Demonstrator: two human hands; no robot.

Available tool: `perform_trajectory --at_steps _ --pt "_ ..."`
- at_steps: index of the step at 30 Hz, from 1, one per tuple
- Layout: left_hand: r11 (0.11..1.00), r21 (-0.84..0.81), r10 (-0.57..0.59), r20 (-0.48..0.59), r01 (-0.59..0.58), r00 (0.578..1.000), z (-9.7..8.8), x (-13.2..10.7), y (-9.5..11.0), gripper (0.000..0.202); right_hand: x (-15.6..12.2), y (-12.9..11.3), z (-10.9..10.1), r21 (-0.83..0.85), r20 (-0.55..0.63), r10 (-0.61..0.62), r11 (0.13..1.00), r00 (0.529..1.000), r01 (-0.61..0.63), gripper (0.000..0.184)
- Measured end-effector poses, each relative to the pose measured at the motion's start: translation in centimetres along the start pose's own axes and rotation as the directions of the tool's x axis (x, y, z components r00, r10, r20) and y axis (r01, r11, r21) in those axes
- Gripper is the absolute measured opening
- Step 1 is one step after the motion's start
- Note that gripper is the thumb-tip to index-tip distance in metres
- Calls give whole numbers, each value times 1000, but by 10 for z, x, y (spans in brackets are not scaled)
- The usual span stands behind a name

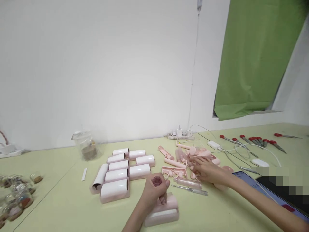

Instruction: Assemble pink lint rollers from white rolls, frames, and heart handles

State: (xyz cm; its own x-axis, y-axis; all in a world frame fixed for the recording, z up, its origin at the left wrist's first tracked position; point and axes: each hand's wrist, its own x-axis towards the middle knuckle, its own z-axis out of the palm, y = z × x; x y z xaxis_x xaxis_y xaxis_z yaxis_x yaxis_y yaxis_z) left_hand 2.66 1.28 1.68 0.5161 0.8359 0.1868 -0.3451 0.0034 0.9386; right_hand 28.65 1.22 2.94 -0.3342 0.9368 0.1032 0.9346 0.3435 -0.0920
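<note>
Nearest you, the pink unit (166, 212) lies on its side at the desk's (72, 206) front edge. Your left hand (154, 191) rests on it, clenched around a dark red round piece (156, 181) that shows at the top of the fist. Keep that fist planted so the unit cannot roll, and keep the piece facing up where you can see it.

Your right hand (209, 172) lies just beyond, fingers spread over the pile of pink parts (180, 158). I cannot tell whether it has anything pinched. Sort with the fingertips rather than sweeping, since the screwdriver (193, 190) lies just in front of it and would likely skid.

To the left, finished-looking units (120, 175) stand in rows, with jars (19, 196) at the far left edge. The desk is pale green and smooth. Further back are a plastic bag (88, 148), a power strip (181, 136) and red-handled tools (256, 140). Behind them is a white wall (108, 64), with a green curtain (253, 58) on the right.
</note>
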Motion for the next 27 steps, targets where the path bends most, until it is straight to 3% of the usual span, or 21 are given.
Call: perform_trajectory --at_steps 3,6,9,11,14,17,21,23,27 --pt "996 -75 51 69 -45 996 -2 1 -3 45 0 -1 2 41 10 6 999 1000 -6 8" --pt "982 -160 124 137 -101 983 -5 3 -9 58 -3 -5 -3 273 -64 94 959 993 -73 10" --pt "973 -196 148 132 -121 980 -5 4 -11 66 -5 -21 -13 630 -66 159 772 985 -83 15" --pt "971 -209 149 133 -119 980 -5 4 -10 65 -4 -41 -21 731 -92 154 682 984 -38 16" --pt "974 -195 145 137 -117 980 -4 2 -4 59 -1 -77 -36 666 -185 73 742 980 70 17" --pt "981 -146 145 130 -126 981 -4 0 0 56 5 -107 -52 545 -157 -45 829 987 124 16" --pt "989 -119 93 84 -83 992 -3 1 -5 63 12 -127 -70 403 -149 -138 896 979 187 19" --pt "989 -120 89 63 -81 994 -3 2 -9 65 14 -133 -75 412 -168 -181 880 969 236 18" --pt "990 -126 72 5 -71 997 1 3 -11 70 18 -145 -71 598 -170 -190 760 967 255 18"
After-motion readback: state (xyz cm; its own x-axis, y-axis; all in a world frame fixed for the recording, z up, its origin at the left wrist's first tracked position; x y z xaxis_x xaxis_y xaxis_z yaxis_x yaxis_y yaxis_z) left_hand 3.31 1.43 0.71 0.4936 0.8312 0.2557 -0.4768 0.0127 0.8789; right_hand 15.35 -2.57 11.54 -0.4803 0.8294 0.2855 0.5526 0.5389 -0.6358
